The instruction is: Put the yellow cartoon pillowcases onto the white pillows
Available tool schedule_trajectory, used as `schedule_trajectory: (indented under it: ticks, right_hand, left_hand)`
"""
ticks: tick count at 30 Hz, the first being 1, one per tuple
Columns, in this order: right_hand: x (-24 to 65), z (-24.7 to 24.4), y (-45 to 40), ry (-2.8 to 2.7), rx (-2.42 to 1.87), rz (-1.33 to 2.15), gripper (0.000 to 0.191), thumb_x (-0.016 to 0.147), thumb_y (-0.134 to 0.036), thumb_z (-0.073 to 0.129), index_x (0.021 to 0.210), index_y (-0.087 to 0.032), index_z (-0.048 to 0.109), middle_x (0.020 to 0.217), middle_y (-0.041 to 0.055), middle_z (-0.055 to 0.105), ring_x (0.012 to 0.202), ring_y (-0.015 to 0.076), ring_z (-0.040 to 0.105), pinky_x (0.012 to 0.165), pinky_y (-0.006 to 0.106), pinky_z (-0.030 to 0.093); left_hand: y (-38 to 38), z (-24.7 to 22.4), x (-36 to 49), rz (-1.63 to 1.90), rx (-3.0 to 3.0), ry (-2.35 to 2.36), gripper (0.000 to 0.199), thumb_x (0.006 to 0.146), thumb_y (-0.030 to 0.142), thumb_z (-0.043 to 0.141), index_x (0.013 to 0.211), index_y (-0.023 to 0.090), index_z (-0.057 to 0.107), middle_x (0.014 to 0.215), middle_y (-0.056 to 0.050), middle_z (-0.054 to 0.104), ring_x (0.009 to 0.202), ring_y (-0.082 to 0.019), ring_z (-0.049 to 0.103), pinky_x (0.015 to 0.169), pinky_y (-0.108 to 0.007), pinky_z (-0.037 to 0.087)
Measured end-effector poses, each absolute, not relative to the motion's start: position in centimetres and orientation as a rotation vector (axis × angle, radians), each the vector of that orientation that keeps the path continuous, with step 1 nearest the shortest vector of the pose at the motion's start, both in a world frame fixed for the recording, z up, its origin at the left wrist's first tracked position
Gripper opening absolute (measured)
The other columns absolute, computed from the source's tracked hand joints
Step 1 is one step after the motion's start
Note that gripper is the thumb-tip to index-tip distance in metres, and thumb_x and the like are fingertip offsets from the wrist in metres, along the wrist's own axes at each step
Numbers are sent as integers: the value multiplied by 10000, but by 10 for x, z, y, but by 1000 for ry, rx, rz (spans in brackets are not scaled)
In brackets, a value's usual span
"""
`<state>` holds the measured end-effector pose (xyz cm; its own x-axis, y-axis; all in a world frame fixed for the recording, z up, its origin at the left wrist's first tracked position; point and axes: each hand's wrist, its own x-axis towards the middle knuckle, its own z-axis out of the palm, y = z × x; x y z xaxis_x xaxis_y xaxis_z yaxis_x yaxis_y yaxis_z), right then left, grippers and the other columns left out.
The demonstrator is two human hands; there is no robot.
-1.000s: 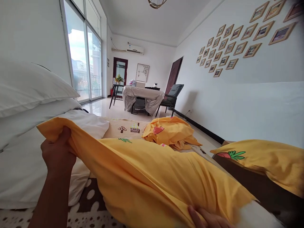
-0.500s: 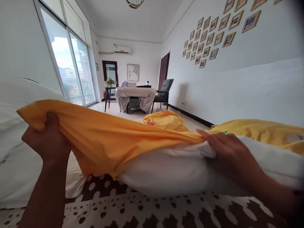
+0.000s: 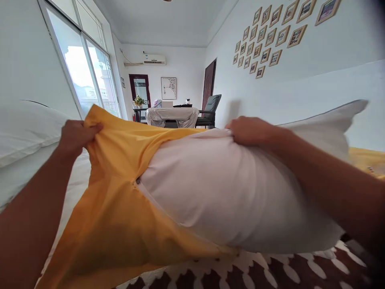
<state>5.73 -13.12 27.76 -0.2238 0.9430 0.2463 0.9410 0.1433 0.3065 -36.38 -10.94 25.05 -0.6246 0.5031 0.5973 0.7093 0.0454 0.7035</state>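
My left hand pinches the upper corner of a yellow pillowcase and holds it up at the left. A white pillow lies partly inside the case, its left end covered and its right end bare. Along the pillow's top edge, my right hand is closed on the white fabric. Between the hands, the case's opening stretches over the pillow, with a small dark spot at its edge. The pillow's far right corner sticks up behind my right forearm.
Beneath lies a brown and white patterned cover. White bedding is piled at the left, and more yellow fabric lies at the far right. Further back stand a covered table and a black office chair.
The pillow and case have been lifted and tilted toward me, showing more of both. My left hand has moved right and up, my right hand up and left along the pillow edge.
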Motion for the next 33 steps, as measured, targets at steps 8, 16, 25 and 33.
schedule_trajectory:
  ticks: [8, 16, 25, 33]
  right_hand:
    - [46, 162, -24, 2442, 1881, 475, 258, 903, -135, 403, 984, -103, 645, 987, 131, 669, 978, 209, 609, 930, 376, 378]
    - [51, 138, 13, 2497, 1904, 342, 299, 955, -297, 426, 1031, -87, 625, 998, 125, 660, 976, 215, 605, 963, 439, 377]
    - [63, 111, -124, 2938, 1039, -289, 757, 809, -460, 582, 1470, -260, 273, 1504, 131, 298, 1391, 310, 245, 1100, 503, 199]
    - [92, 83, -133, 2812, 1188, -5, 921, 645, -71, 571, 1484, -242, 232, 1545, 137, 163, 1418, 336, 136, 1083, 605, 155]
  left_hand:
    - [-122, 158, -287, -1299, -1676, -1998, 460, 832, 311, 550, 1257, 167, 450, 1266, -109, 517, 1200, -270, 480, 1025, -438, 391]
    - [-156, 92, -177, -350, -2919, -986, 401, 907, 447, 444, 1245, 233, 464, 1240, -97, 562, 1134, -256, 528, 1013, -439, 317]
    - [-104, 79, -175, -364, -2932, -1157, 168, 887, 326, 426, 808, 188, 476, 842, -34, 588, 790, -190, 562, 859, -365, 350]
    - [-108, 108, -164, -468, -2866, -1031, 143, 837, 139, 419, 715, 179, 480, 813, -20, 596, 785, -159, 557, 900, -342, 325]
